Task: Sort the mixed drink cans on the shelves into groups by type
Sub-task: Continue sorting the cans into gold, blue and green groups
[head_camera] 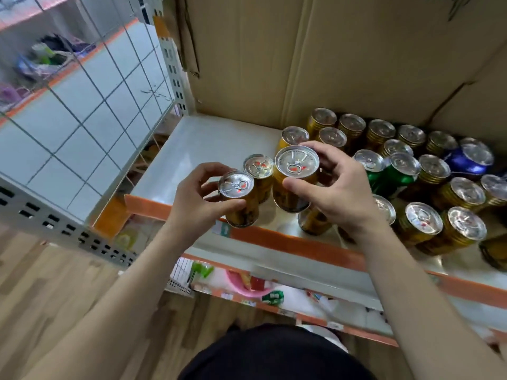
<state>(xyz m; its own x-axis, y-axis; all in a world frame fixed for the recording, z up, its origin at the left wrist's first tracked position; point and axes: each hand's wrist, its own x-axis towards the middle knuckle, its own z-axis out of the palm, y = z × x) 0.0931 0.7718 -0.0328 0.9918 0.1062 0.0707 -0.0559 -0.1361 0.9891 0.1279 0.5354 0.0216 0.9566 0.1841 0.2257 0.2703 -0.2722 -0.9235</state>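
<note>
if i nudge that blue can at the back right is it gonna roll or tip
Probably roll: the blue can already seems to lie tilted, its lid facing the camera rather than up. Gold cans crowd close around it, so it likely won't travel far. Its tab looks unopened, so it is probably full and fairly heavy for its size.

Amber cans (one per hand)

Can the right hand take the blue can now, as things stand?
Probably not at once: the right hand already grips an orange can, and green cans stand between it and the blue can.
</note>
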